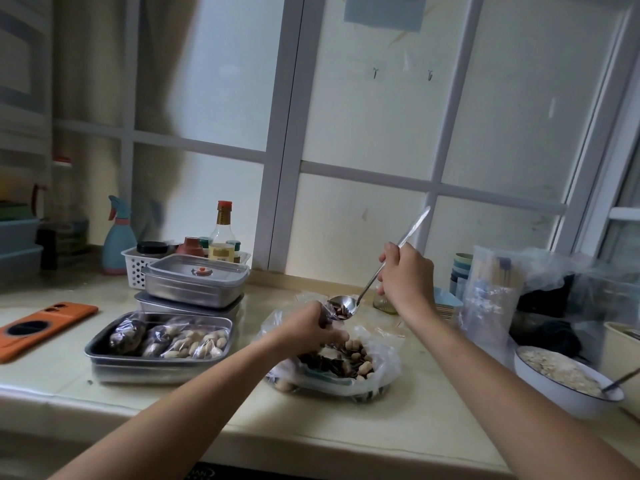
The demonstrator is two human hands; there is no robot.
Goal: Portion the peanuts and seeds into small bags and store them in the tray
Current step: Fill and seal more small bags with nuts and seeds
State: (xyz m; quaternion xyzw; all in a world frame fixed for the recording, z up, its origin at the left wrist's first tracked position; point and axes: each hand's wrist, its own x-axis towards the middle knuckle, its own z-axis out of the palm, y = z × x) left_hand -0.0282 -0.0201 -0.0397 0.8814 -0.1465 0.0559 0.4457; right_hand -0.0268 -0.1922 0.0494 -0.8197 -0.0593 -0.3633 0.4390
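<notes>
Worktop [207, 403]: tray [104, 344] holds some filled bags [187, 341]; left hand [308, 332] pinches small bag [325, 315], right hand [407, 271] grips spoon [346, 306] tipping seeds; bulk bag [381, 358] far from empty.

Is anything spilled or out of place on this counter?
Nothing much. The spoon in the right hand holds its seeds over the small bag the left hand grips. Only a tiny dark speck lies on the counter by the tray, perhaps a stray seed.
</notes>
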